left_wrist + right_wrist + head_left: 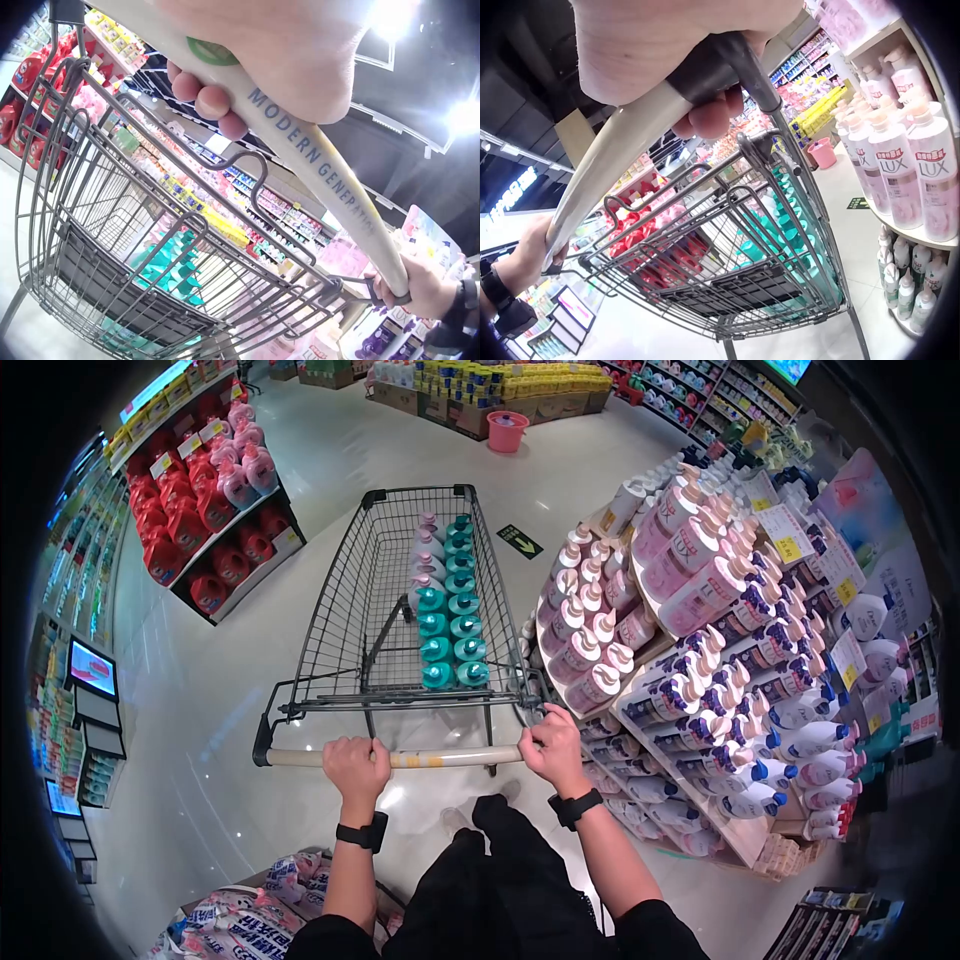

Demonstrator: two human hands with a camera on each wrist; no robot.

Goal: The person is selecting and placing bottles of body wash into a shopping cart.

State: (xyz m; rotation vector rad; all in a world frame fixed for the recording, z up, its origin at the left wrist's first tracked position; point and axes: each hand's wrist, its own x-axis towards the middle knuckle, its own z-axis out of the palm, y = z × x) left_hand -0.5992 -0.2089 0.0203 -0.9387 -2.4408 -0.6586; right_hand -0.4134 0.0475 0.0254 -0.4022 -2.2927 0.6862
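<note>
A wire shopping cart stands in front of me, its pale handle bar running across. My left hand grips the bar left of its middle, fingers wrapped round it. At the bar's right end my right hand holds on where it meets the dark corner piece. Inside the cart, rows of teal pump bottles stand along the right side, with several pale pink-white bottles beside them. In the left wrist view the bar carries the printed words "MODERN GENERATION".
Close on the right rises a tiered display of pump bottles. Red jugs fill a shelf at the left. Ahead are a pink bucket and stacked yellow packs. Bagged goods lie near my left leg. A green floor arrow marks the aisle.
</note>
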